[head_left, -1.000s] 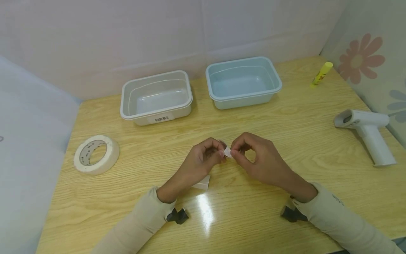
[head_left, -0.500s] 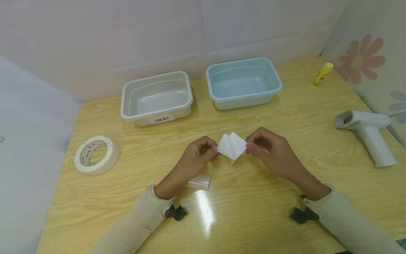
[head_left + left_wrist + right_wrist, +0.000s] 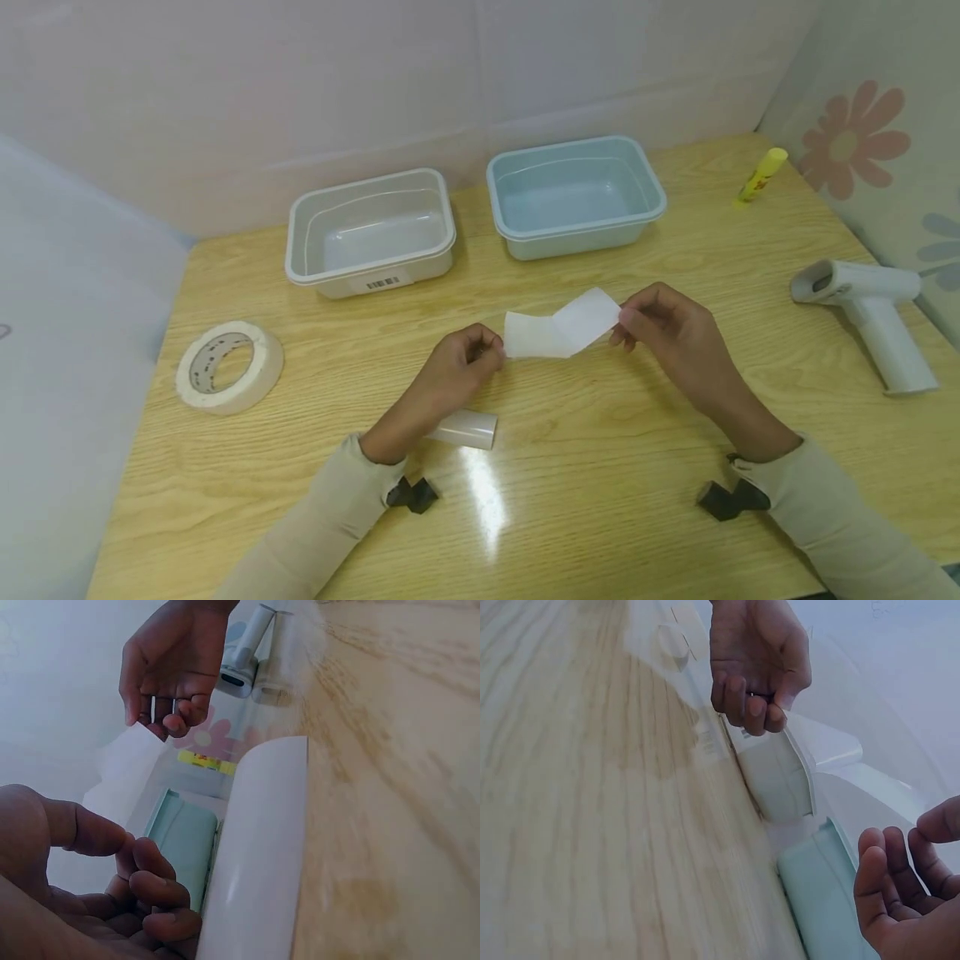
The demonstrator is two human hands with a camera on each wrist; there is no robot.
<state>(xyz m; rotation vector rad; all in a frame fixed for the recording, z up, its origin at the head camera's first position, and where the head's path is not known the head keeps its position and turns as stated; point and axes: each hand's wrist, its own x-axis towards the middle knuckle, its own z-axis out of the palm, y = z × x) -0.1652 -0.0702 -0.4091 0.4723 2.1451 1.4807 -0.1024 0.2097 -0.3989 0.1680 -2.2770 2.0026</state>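
A small white paper strip (image 3: 558,331) is stretched out between both hands above the middle of the wooden table (image 3: 675,400). My left hand (image 3: 467,360) pinches its left end and my right hand (image 3: 651,318) pinches its right end; the strip is creased near the middle. A short white tube (image 3: 465,429) lies on the table just under my left wrist, and fills the left wrist view as a white tube (image 3: 259,847). In the right wrist view the left hand (image 3: 757,664) shows with curled fingers.
A clear tub (image 3: 371,232) and a pale blue tub (image 3: 574,196) stand at the back. A roll of masking tape (image 3: 228,365) lies at the left. A white handheld tool (image 3: 870,317) lies at the right, a yellow glue stick (image 3: 761,175) at the far right.
The folded paper has been pulled open into a long strip as my hands moved apart; the right hand went right and up, the left stayed nearly in place.
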